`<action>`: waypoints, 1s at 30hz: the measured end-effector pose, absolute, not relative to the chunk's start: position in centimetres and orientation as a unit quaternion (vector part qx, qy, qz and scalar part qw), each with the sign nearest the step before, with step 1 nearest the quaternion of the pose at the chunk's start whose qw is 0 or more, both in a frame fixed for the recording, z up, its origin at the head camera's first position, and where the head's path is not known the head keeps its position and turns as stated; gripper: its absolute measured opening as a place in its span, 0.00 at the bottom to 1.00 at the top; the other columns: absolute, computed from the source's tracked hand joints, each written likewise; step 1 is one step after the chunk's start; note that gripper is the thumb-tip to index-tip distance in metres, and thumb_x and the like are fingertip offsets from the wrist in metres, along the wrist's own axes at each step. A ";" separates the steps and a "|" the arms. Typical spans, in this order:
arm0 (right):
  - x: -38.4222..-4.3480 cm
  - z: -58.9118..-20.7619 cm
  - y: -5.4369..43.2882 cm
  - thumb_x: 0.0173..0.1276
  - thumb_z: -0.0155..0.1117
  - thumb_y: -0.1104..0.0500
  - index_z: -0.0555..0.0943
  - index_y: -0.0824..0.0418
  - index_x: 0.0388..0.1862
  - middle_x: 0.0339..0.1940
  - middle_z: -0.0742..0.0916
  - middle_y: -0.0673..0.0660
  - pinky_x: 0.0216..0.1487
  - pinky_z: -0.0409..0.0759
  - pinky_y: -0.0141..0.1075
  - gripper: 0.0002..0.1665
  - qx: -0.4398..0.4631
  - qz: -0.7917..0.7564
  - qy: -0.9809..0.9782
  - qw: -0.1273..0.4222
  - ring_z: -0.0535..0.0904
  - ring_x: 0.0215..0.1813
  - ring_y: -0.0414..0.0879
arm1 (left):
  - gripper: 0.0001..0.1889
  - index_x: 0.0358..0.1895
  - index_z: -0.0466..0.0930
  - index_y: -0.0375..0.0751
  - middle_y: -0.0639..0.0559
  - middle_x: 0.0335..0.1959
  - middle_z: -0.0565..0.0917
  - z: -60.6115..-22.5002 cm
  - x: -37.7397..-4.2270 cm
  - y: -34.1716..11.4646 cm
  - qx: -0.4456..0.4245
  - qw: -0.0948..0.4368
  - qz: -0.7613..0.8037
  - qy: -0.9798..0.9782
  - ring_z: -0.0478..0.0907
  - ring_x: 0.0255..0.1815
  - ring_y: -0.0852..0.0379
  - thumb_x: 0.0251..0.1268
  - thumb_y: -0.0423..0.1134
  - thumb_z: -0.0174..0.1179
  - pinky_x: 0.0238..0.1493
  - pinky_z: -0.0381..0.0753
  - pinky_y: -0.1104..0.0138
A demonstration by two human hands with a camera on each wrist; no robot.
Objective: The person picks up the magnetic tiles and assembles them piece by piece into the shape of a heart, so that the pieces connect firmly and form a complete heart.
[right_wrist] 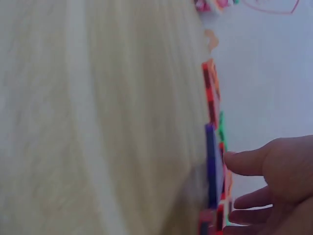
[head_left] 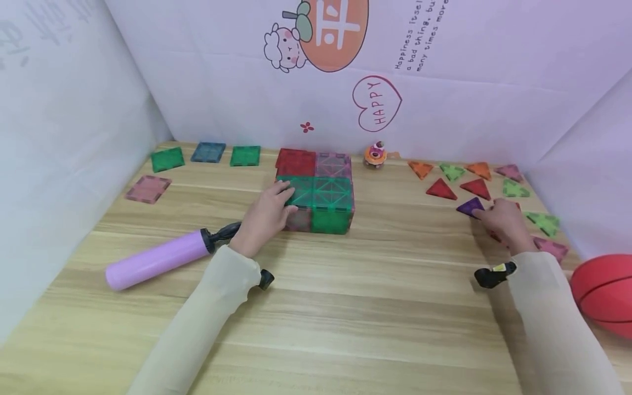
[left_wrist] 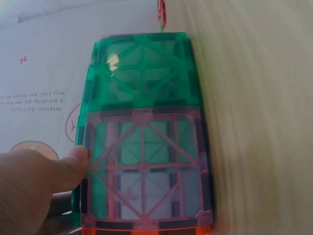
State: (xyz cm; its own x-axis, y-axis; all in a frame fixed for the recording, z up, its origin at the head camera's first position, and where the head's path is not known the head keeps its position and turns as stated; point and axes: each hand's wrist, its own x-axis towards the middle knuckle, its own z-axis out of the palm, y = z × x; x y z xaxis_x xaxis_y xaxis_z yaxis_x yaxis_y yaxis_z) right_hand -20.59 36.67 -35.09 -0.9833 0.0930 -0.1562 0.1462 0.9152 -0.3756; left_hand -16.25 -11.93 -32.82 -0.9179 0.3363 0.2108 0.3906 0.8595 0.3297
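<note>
A box of translucent magnetic tiles [head_left: 333, 192] stands at the back middle, with green, red and pink panels. My left hand [head_left: 263, 219] rests on its left end, fingertips on the green top and thumb at the front edge. In the left wrist view the thumb [left_wrist: 73, 169] presses beside a pink square tile [left_wrist: 143, 166]; the other fingers are partly hidden. At the right, my right hand [head_left: 503, 222] reaches over loose triangle tiles, fingertips at a purple triangle tile [head_left: 469, 206]. In the right wrist view its thumb and fingers are spread beside the purple tile [right_wrist: 212, 166].
Several triangle tiles [head_left: 441, 189] lie around the right hand. Square tiles [head_left: 208, 152] lie at the back left. A lilac hand pump [head_left: 160, 259] lies near the left forearm. A red ball [head_left: 604, 293] sits at the right edge. A small toy figure [head_left: 375, 155] stands near the wall.
</note>
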 end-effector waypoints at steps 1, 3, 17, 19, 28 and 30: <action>-20.5 -35.3 36.9 0.71 0.51 0.49 0.70 0.74 0.30 0.17 0.72 0.59 0.25 0.69 0.43 0.26 0.060 -0.192 0.977 0.071 0.70 0.21 0.51 | 0.23 0.62 0.73 0.31 0.37 0.65 0.71 -33.0 -16.1 -11.9 -0.189 0.083 -0.183 -0.961 0.67 0.68 0.42 0.68 0.40 0.57 0.61 0.74 0.55; -20.4 -35.5 37.2 0.70 0.53 0.49 0.68 0.66 0.22 0.13 0.70 0.52 0.22 0.66 0.39 0.24 0.061 -0.196 0.976 0.072 0.67 0.18 0.47 | 0.22 0.61 0.74 0.31 0.37 0.64 0.73 -33.3 -16.0 -11.8 -0.189 0.106 -0.175 -0.960 0.68 0.67 0.42 0.68 0.40 0.57 0.60 0.75 0.56; -20.6 -36.3 36.8 0.70 0.55 0.46 0.77 0.79 0.44 0.24 0.79 0.72 0.33 0.73 0.49 0.32 0.026 -0.188 0.981 0.027 0.74 0.30 0.60 | 0.27 0.66 0.64 0.25 0.32 0.69 0.65 -34.4 -14.8 -9.2 -0.131 0.122 -0.090 -0.980 0.59 0.72 0.40 0.71 0.42 0.52 0.72 0.60 0.55; -20.7 -36.3 36.6 0.70 0.52 0.39 0.77 0.73 0.32 0.16 0.76 0.63 0.26 0.69 0.43 0.35 0.039 -0.200 0.978 0.036 0.71 0.25 0.54 | 0.30 0.68 0.60 0.25 0.32 0.71 0.62 -34.5 -14.6 -8.9 -0.120 0.112 -0.083 -0.983 0.56 0.74 0.40 0.71 0.44 0.51 0.73 0.57 0.53; -21.1 -36.3 35.6 0.64 0.61 0.40 0.71 0.68 0.24 0.13 0.65 0.49 0.20 0.59 0.36 0.31 0.054 -0.226 0.972 0.044 0.62 0.20 0.45 | 0.34 0.71 0.55 0.26 0.32 0.74 0.55 -34.8 -14.4 -8.8 -0.125 0.082 -0.095 -0.984 0.50 0.76 0.40 0.72 0.48 0.49 0.74 0.52 0.51; -21.3 -36.2 35.5 0.63 0.63 0.40 0.73 0.70 0.27 0.15 0.68 0.51 0.22 0.61 0.36 0.31 0.063 -0.231 0.969 0.055 0.64 0.23 0.47 | 0.29 0.69 0.59 0.27 0.33 0.72 0.59 -34.2 -14.6 -9.7 -0.143 0.073 -0.124 -0.979 0.53 0.75 0.40 0.73 0.44 0.47 0.73 0.55 0.53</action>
State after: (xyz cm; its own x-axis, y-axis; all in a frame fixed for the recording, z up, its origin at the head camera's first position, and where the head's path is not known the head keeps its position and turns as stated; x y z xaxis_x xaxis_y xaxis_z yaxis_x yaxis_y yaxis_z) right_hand -21.27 35.47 -36.25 -0.9859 0.0973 -0.1364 0.1484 0.8848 -0.4416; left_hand -14.58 -9.68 -34.17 -0.9482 0.2620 0.1793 0.2985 0.9282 0.2221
